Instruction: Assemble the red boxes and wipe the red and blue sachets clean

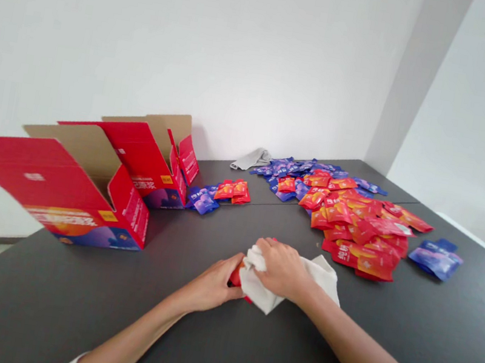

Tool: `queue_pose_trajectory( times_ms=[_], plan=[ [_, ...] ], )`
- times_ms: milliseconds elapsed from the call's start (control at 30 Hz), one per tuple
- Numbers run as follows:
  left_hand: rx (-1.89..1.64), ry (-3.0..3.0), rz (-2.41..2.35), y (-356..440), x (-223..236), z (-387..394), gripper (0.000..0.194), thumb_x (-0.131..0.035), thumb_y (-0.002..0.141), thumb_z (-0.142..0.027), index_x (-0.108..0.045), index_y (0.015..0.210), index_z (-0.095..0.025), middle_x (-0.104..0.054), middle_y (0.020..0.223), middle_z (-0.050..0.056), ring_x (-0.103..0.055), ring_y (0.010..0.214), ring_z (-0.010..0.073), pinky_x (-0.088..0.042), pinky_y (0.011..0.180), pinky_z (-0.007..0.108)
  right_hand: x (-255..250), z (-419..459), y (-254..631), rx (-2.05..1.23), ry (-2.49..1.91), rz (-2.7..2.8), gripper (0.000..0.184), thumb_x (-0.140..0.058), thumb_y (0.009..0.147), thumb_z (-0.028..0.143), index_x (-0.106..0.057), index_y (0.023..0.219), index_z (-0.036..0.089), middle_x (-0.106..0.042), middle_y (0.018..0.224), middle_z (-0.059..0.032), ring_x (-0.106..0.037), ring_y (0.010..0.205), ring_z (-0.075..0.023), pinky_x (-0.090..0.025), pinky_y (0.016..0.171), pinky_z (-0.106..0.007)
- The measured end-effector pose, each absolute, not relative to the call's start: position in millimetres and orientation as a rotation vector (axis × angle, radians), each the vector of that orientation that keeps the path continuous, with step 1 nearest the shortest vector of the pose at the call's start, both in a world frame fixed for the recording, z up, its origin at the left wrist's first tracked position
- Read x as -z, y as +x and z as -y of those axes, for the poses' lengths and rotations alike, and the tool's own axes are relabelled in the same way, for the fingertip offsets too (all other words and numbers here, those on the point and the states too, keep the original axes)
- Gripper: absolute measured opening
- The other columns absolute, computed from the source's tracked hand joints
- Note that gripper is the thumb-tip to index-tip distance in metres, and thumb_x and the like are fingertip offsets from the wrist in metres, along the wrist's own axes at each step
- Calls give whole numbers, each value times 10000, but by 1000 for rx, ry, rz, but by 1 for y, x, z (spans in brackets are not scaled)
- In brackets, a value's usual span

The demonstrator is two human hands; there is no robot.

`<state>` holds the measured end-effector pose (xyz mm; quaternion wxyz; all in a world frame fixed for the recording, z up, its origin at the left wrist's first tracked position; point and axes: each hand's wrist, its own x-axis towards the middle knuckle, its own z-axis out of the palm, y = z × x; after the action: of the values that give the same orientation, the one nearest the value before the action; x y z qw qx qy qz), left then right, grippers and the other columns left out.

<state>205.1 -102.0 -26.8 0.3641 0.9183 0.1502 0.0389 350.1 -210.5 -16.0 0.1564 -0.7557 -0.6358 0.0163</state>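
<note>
Near the front middle of the dark table, my left hand [218, 283] grips the left edge of a red pouch [235, 275], thumb and fingers closed on it. My right hand [280, 266] is closed on a white cloth [261, 295] and presses it onto that pouch. Most of the pouch is hidden under the cloth and my fingers. To the right of my hands lies a heap of red pouches [363, 231], with purple-blue pouches [290, 171] piled behind it.
Two open red cartons [128, 206] [169, 176] with raised flaps stand at the left. Beside them lie several purple pouches [203, 198] and red pouches [232, 191]. A grey cloth [253, 158] sits near the wall. A lone purple pouch [436, 259] lies at the right on the table [180, 343].
</note>
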Motion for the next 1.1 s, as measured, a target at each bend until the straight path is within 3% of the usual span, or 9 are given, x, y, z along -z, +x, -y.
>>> queue_pose_trajectory(
  times_ms=[100, 267, 433, 600, 767, 933, 1100],
  plan=[
    [-150, 2294, -301, 206, 28, 102, 337, -521, 703, -158, -499, 1037, -196, -609, 1036, 28, -561, 920, 191, -422, 816, 274, 15, 212, 344, -87, -1993, 1972, 295, -538, 769, 347, -488, 1029, 214, -600, 986, -50, -570, 914, -204, -391, 739, -282],
    [-119, 2392, -393, 206, 28, 102, 302, -590, 718, -288, -501, 988, -186, -614, 979, 25, -562, 862, 199, -429, 779, 284, 14, 209, 349, -20, -2305, 1652, 234, -482, 818, 347, -497, 991, 190, -600, 981, -76, -578, 878, -215, -389, 720, -293],
    [-122, 2330, -332, 205, 26, 104, 336, -527, 707, -155, -486, 1037, -201, -609, 1051, 33, -562, 929, 197, -426, 816, 275, 14, 214, 342, -90, -2005, 1969, 300, -543, 760, 340, -495, 1030, 217, -608, 982, -50, -574, 901, -213, -391, 731, -283],
    [-102, 2397, -376, 206, 25, 104, 261, -576, 742, -298, -493, 964, -189, -611, 971, 25, -559, 861, 194, -423, 778, 278, 16, 212, 347, 3, -2288, 1671, 247, -483, 804, 367, -500, 978, 193, -604, 966, -71, -586, 859, -227, -399, 694, -301],
    [-107, 2371, -326, 205, 27, 102, 247, -570, 719, -213, -465, 942, -196, -600, 957, 4, -548, 859, 176, -402, 727, 243, 18, 220, 344, -87, -2001, 1949, 261, -516, 764, 352, -513, 986, 213, -620, 952, -45, -591, 862, -220, -403, 698, -292],
    [-101, 2406, -347, 205, 27, 100, 228, -578, 743, -280, -464, 917, -187, -577, 888, -13, -528, 782, 160, -386, 686, 241, 15, 224, 352, -99, -2288, 1683, 303, -472, 794, 342, -511, 1041, 173, -622, 960, -96, -594, 886, -251, -414, 718, -329],
    [-104, 2359, -315, 206, 31, 99, 280, -576, 739, -242, -464, 991, -194, -582, 951, -3, -534, 848, 173, -393, 721, 247, 15, 224, 349, -149, -2021, 1949, 295, -492, 781, 347, -505, 1044, 216, -623, 991, -57, -592, 896, -228, -417, 727, -310]
  ],
)
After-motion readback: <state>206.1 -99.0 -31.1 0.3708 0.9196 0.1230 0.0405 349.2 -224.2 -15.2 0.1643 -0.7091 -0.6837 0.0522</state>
